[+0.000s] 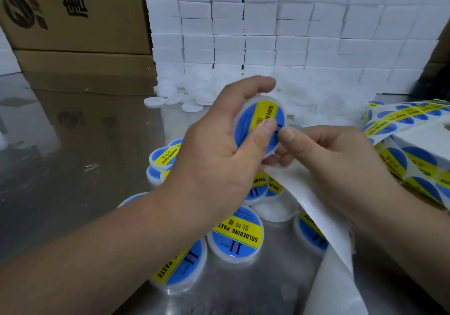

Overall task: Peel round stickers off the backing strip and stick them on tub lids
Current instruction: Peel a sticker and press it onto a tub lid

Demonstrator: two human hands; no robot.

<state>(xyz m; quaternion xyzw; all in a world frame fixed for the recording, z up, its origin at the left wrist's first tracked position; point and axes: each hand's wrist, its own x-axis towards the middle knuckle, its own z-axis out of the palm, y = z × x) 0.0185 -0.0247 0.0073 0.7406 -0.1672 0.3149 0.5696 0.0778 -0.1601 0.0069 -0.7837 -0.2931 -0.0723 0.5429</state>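
My left hand [219,158] grips a white tub lid [261,117] held up on edge, its thumb pressing on the blue and yellow round sticker that covers it. My right hand [336,154] is right beside it, thumb touching the lid's lower edge, fingers curled round the empty white backing strip [323,219] that trails down to the bottom right. Below the hands lie several stickered lids [237,234] in a loose pile on the steel table [73,168].
A strip of unused stickers [411,166] drapes over a white box at the right. Plain white lids [192,95] are heaped at the back, under a wall of white boxes [292,27]. Cardboard cartons [78,22] stand at the back left.
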